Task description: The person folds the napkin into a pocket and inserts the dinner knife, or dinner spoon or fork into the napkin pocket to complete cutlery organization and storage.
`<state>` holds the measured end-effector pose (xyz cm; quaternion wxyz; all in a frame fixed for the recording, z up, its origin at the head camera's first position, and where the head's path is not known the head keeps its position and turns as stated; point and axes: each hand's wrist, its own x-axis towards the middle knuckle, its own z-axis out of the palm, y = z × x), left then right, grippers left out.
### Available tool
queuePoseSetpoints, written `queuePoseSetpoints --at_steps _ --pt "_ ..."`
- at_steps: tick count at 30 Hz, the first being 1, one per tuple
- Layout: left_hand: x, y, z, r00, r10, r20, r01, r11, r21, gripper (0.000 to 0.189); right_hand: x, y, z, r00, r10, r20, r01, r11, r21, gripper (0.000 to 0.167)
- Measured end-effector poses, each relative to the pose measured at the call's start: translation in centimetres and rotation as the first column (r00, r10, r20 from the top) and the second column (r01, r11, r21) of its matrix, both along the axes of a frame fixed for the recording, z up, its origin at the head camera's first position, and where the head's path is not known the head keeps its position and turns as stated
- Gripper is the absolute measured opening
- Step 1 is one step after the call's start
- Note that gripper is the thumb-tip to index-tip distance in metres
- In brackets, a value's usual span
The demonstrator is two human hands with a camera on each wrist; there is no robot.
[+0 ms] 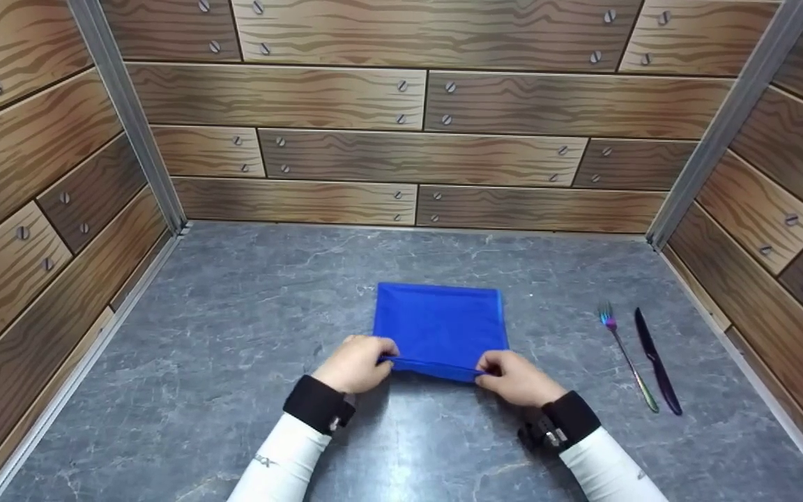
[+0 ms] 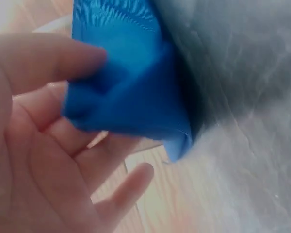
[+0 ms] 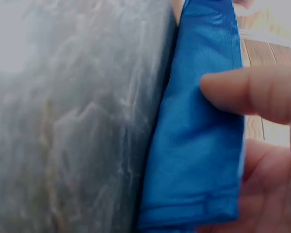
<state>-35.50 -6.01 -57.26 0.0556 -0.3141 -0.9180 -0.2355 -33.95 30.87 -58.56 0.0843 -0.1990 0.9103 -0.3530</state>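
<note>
A blue cloth napkin lies as a rectangle on the grey marbled table, its near edge raised between two hands. My left hand pinches the near left corner; in the left wrist view the thumb lies over the blue fabric, which is creased there, and the fingers are behind it. At the near right corner my right hand pinches the same edge. The right wrist view shows the thumb pressed on the blue cloth, with a stitched hem at its lower end and the other fingers partly hidden behind.
To the right of the napkin lie a rainbow-coloured fork and a dark knife, roughly side by side. Wood-patterned panels wall in the table at the back and both sides. Each wrist wears a black band.
</note>
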Motion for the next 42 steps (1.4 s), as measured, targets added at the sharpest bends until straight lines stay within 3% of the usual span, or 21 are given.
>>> queuePoseSetpoints --at_steps 5,9,13,17,23,29,34,38,42 --pt "-1.1 -1.5 0.1 0.988 -0.087 0.131 0.073 0.991 0.108 0.022 -0.4 0.4 -0.4 0.999 -0.022 0.036 0.024 0.999 -0.047 0.01" --pt "-1.9 -2.1 -0.5 0.966 -0.116 0.232 0.095 0.99 0.101 0.04 -0.4 0.4 -0.3 0.998 -0.022 0.055 0.025 0.998 -0.061 0.009" --pt "-2.1 -2.3 -0.9 0.961 -0.124 0.249 0.115 0.992 0.053 0.052 -0.4 0.5 -0.3 0.997 -0.024 0.07 0.029 0.997 -0.069 0.009" --pt "-2.0 -2.5 -0.9 0.958 -0.128 0.255 0.117 0.991 0.059 0.056 -0.4 0.6 -0.3 0.997 -0.016 0.075 0.022 0.996 -0.083 0.009" --pt "-2.3 -3.1 -0.7 0.946 -0.096 0.31 0.061 0.991 0.121 0.042 -0.4 0.5 -0.2 0.997 -0.005 0.071 0.011 0.997 -0.079 0.008" --pt "-2.8 -3.5 -0.9 0.947 -0.054 0.317 -0.003 0.984 0.179 0.025 -0.3 0.7 0.0 0.999 0.022 0.041 -0.019 0.997 -0.069 0.008" --pt "-3.0 -3.8 -1.1 0.945 -0.04 0.325 -0.027 0.979 0.2 0.011 -0.1 1.5 0.5 0.997 0.07 -0.014 -0.069 0.996 0.06 0.014" --pt "-2.0 -4.1 0.3 0.945 -0.071 0.32 -0.001 0.975 0.221 0.006 -0.4 2.6 0.4 0.993 0.075 -0.086 -0.061 0.986 0.154 0.02" --pt "0.9 -4.1 4.3 0.928 -0.129 0.35 0.04 0.967 0.251 0.005 -0.1 3.0 0.8 0.981 0.094 -0.169 -0.07 0.988 0.139 0.022"
